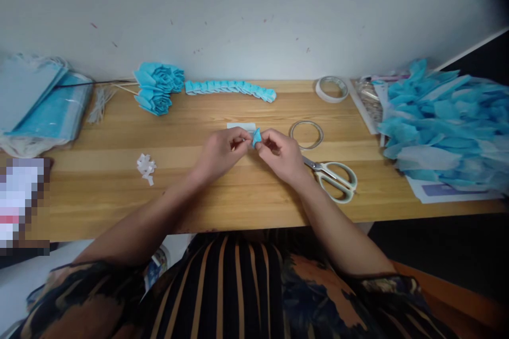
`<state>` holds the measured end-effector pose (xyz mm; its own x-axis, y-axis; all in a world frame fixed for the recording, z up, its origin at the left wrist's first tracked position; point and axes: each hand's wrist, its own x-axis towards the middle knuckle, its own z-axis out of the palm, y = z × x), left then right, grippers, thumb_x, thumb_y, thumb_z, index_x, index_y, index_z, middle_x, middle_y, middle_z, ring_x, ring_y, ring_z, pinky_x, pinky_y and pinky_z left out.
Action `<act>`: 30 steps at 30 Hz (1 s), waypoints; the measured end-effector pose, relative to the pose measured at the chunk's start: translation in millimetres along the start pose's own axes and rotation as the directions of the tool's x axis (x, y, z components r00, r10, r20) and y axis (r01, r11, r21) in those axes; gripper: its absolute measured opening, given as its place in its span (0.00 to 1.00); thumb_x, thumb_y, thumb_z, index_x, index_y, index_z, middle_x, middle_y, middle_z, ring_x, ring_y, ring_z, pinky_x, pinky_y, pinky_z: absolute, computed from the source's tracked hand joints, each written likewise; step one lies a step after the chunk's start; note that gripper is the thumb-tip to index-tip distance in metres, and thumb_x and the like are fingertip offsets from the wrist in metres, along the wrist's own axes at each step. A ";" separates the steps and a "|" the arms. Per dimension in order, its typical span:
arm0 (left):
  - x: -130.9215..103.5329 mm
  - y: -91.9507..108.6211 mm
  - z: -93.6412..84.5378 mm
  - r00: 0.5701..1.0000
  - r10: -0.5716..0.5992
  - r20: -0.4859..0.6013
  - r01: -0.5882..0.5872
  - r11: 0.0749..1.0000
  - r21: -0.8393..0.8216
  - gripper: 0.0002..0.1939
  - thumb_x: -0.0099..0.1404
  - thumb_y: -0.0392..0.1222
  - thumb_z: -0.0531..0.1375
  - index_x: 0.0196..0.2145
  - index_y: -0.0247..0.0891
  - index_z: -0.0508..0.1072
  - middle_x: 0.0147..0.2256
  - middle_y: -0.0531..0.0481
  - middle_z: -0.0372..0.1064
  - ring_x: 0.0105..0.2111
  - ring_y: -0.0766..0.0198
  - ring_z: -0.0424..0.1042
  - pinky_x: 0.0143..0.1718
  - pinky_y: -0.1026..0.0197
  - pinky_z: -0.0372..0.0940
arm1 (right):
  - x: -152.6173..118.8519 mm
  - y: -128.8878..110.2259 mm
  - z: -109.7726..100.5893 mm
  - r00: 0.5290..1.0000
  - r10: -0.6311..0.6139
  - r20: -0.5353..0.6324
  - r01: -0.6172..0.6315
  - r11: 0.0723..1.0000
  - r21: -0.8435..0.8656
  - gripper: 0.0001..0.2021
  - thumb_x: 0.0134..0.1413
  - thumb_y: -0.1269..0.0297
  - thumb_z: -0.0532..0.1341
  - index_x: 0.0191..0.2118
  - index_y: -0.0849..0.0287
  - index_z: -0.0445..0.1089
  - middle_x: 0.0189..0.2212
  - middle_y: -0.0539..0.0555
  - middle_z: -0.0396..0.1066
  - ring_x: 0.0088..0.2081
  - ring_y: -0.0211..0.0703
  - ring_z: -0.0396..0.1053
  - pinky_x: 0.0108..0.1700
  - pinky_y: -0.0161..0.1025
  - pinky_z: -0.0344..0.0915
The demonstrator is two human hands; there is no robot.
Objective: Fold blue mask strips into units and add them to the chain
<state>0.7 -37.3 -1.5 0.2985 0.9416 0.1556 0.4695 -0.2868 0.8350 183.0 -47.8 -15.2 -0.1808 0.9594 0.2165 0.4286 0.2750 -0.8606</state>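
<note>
Between my hands, over the middle of the wooden table (238, 206), is a small folded blue piece (256, 136). My right hand (280, 153) pinches it from the right with thumb and fingers. My left hand (225, 151) is closed in a pinch at its left side; what lies between those fingertips is too small to make out. A white strip (240, 126) lies just behind my hands. Scissors (338, 180) with pale handles rest beside my right hand, their blades partly hidden by it. A thin tape ring (306, 135) lies behind them.
Blue flowers (157, 87) on sticks and a pleated blue row (230, 88) lie along the wall. White tape roll (332, 89) and blue pile (445, 127) are right; mask stack (43, 100), white ties (101, 103) and white curled bits (147, 167) are left.
</note>
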 end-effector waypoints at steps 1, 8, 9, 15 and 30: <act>-0.1 0.2 -0.3 1.000 0.002 0.006 -0.002 1.000 -0.010 0.07 0.63 0.39 0.58 0.31 0.36 0.76 0.23 0.56 0.65 0.23 0.70 0.59 0.26 0.65 0.52 | 0.0 0.1 0.0 1.000 0.004 0.003 -0.004 1.000 0.000 0.08 0.54 0.62 0.59 0.27 0.55 0.60 0.23 0.47 0.62 0.25 0.36 0.58 0.30 0.37 0.54; -0.7 1.0 -0.3 1.000 -0.015 0.009 0.015 1.000 -0.006 0.06 0.62 0.41 0.60 0.31 0.37 0.76 0.20 0.57 0.63 0.22 0.70 0.57 0.25 0.64 0.51 | -0.1 -0.5 -0.4 1.000 0.004 0.012 -0.003 1.000 -0.010 0.09 0.54 0.62 0.59 0.26 0.55 0.59 0.23 0.47 0.61 0.25 0.36 0.57 0.30 0.37 0.54; -0.8 0.9 -0.2 1.000 -0.021 0.007 0.021 1.000 -0.004 0.06 0.62 0.41 0.60 0.31 0.37 0.75 0.20 0.57 0.62 0.22 0.70 0.57 0.25 0.64 0.50 | -0.1 -0.8 -0.5 1.000 0.003 0.013 -0.003 1.000 -0.009 0.09 0.54 0.62 0.59 0.26 0.55 0.59 0.23 0.47 0.61 0.25 0.36 0.57 0.30 0.37 0.54; -0.8 -0.3 -0.4 0.998 -0.050 0.032 0.052 0.997 -0.050 0.07 0.62 0.41 0.59 0.31 0.37 0.75 0.21 0.56 0.63 0.22 0.70 0.57 0.24 0.65 0.50 | -0.4 -2.1 -1.2 1.000 0.005 0.017 -0.005 1.000 -0.009 0.08 0.54 0.62 0.59 0.27 0.55 0.61 0.23 0.47 0.63 0.26 0.37 0.58 0.30 0.37 0.55; 8.2 -6.4 -8.5 0.974 -0.199 -0.113 0.143 0.915 -0.377 0.13 0.63 0.48 0.59 0.26 0.37 0.72 0.20 0.55 0.58 0.22 0.69 0.55 0.24 0.63 0.52 | 2.8 3.3 -5.1 0.987 0.150 0.053 -0.160 0.928 0.338 0.09 0.55 0.57 0.61 0.28 0.54 0.66 0.23 0.47 0.66 0.27 0.38 0.64 0.34 0.39 0.62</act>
<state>-6.9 -26.3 -1.1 0.1038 0.9936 0.0450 0.1589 -0.0612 0.9854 188.5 -43.9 -15.1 -0.1612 0.9851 0.0597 0.1273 0.0807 -0.9886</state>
